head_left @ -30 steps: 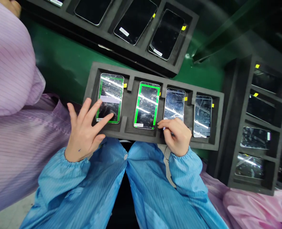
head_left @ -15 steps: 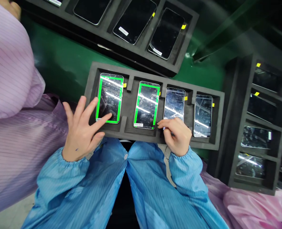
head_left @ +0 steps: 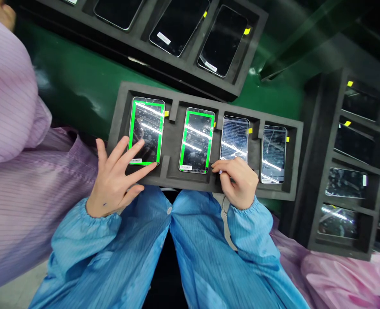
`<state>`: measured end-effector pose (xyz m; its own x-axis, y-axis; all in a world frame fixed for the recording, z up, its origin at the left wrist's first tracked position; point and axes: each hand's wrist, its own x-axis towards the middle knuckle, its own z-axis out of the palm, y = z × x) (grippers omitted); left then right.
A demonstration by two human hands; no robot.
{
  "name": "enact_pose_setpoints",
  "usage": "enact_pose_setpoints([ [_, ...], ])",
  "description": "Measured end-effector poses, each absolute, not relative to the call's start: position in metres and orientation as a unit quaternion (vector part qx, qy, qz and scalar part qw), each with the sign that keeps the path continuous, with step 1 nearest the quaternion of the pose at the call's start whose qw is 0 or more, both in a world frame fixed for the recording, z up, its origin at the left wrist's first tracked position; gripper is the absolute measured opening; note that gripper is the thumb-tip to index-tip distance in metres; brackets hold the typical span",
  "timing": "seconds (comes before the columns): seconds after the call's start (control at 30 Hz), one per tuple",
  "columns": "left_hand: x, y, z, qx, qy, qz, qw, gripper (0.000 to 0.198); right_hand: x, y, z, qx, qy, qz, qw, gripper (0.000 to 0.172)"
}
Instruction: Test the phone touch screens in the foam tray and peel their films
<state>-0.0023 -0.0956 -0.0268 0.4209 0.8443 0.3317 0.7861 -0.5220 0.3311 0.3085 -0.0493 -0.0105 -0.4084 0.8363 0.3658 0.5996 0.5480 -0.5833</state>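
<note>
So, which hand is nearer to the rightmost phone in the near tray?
Right. The right hand rests at the lower end of the third phone, next to that rightmost phone; the left hand touches the first phone, at the other end.

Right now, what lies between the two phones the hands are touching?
In the head view, one phone with a green-framed screen lies between them, in its own slot of the foam tray.

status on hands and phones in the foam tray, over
Left hand open, touching leftmost green-bordered phone. Right hand curled over third, text-lit phone's lower end. Neighbour's pink sleeve beside left hand.
</note>
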Motion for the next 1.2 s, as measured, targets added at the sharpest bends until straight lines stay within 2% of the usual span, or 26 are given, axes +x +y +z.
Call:
enact_pose_setpoints([
  [0.27,-0.002,-0.093,-0.029,0.853,0.478,0.200,0.070,0.046,0.308,-0.049,-0.010,-0.437,-0.819,0.186,0.321,0.029],
  [0.47,-0.006,-0.096,-0.032,0.828,0.485,0.272,0.072,0.050,0.308,-0.049,-0.010,-0.439,-0.819,0.184,0.320,0.030],
  [0.67,-0.002,-0.095,-0.033,0.831,0.483,0.262,0.082,0.051,0.308,-0.049,-0.009,-0.440,-0.819,0.184,0.319,0.030],
  [0.83,-0.002,-0.093,-0.035,0.793,0.524,0.303,0.070,0.055,0.306,-0.050,-0.008,-0.434,-0.822,0.175,0.324,0.028],
  [1.07,0.008,-0.077,-0.037,0.740,0.571,0.350,0.060,0.053,0.302,-0.030,0.007,-0.410,-0.870,0.130,0.241,0.036],
  [1.2,0.012,-0.070,-0.034,0.717,0.587,0.365,0.087,0.051,0.301,-0.026,0.014,-0.340,-0.904,0.155,0.207,0.032],
])
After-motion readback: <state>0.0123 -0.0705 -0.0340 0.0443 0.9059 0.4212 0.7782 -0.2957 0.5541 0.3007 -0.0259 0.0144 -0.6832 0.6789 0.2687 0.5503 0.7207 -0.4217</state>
